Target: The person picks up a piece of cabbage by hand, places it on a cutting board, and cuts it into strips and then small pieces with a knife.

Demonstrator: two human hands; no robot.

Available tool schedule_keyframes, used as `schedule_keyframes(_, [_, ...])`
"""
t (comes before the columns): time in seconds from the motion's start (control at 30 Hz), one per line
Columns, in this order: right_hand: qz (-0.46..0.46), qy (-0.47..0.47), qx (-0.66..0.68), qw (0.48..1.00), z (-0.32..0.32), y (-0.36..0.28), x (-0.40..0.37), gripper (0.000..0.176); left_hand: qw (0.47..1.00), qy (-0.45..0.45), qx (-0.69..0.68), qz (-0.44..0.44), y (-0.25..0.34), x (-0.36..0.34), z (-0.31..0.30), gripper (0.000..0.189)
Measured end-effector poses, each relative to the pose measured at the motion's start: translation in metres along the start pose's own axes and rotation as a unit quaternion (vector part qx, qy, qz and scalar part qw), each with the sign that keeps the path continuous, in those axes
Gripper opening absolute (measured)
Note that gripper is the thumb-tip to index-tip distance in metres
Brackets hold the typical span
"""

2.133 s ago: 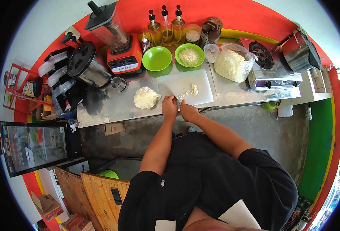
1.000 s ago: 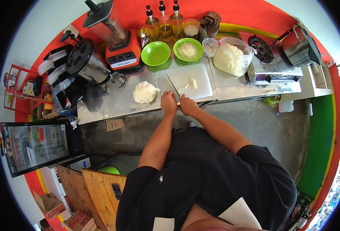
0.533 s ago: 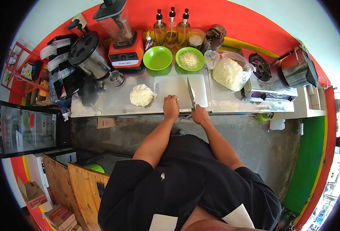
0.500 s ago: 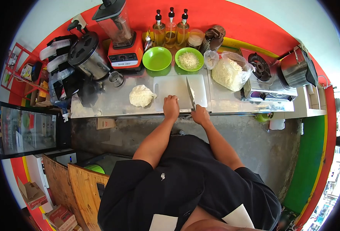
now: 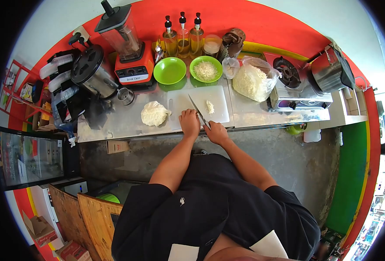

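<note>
On the white cutting board, my left hand rests near the front edge with its fingers bent; whatever lies under them is hidden. My right hand is closed round the handle of a knife, its blade pointing away to the left, just beside my left fingertips. A small pile of chopped pale food lies on the board right of the blade. Left of the board sits a pale wrapped lump. Behind it are an empty green bowl and a green bowl with shredded pale food.
A red blender and a steel pot with black lid stand at the back left. Three pump bottles line the wall. To the right are a clear bag of pale food, a gas stove and a large pot.
The knife has swung left, from right of the chopped pile to beside my left hand. My right hand has moved left with it. The whole view has shifted slightly.
</note>
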State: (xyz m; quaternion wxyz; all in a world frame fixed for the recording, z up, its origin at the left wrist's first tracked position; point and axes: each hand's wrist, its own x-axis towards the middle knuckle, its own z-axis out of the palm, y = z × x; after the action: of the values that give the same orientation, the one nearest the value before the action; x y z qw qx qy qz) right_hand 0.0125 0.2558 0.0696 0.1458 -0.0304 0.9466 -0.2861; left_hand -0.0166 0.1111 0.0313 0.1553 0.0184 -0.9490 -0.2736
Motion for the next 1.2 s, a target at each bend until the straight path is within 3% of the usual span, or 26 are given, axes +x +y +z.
schedule_keyframes(0.47, [0.012, -0.021, -0.098, 0.995, -0.008, -0.022, -0.011, 0.042, 0.999, -0.024, -0.034, -0.028, -0.005, -0.007, -0.002, 0.013])
schedule_keyframes(0.97, [0.037, -0.068, -0.121, 0.99, 0.005, -0.021, -0.014, 0.041, 0.999, -0.043, 0.003, 0.025, -0.004, -0.006, -0.014, 0.02])
schedule_keyframes(1.2, [0.021, -0.079, -0.129, 0.988, -0.002, -0.022, -0.004, 0.041, 0.997, -0.057, 0.011, 0.042, -0.008, -0.003, -0.014, 0.013])
